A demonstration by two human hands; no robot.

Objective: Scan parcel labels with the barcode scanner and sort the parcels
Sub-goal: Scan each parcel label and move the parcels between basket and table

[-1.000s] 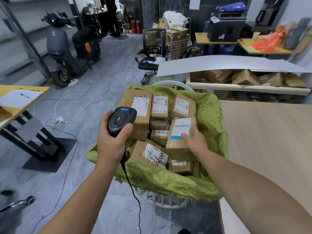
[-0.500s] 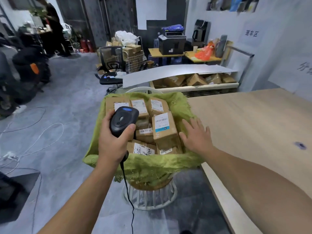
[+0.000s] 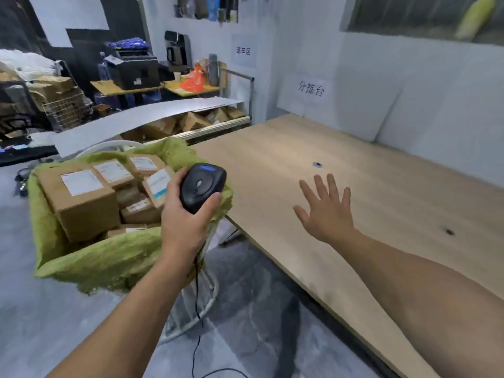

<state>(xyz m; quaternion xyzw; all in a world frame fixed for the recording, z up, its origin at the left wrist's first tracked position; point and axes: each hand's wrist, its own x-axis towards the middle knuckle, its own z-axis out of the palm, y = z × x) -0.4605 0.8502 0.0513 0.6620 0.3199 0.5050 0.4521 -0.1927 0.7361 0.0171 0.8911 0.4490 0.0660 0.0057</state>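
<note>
My left hand (image 3: 182,222) grips a black corded barcode scanner (image 3: 202,186) over the right edge of a basket lined with green cloth (image 3: 90,263). Several brown cardboard parcels with white labels fill the basket; the largest parcel (image 3: 79,200) lies at its left, and a tilted parcel with a blue-edged label (image 3: 158,185) leans just left of the scanner. My right hand (image 3: 326,210) hovers with fingers spread above the wooden sorting table (image 3: 368,186) and holds nothing.
A white wall with paper signs (image 3: 311,88) borders the table's far side. Behind the basket a grey board (image 3: 141,118) lies over a low rack of boxes. Desks with a printer (image 3: 133,68), a wire cart (image 3: 65,107) and bags stand further back. The scanner cable (image 3: 197,309) hangs to the floor.
My right hand let go of the blue-labelled parcel in the basket and moved right, out over the table. The view swung right; my left hand still holds the scanner.
</note>
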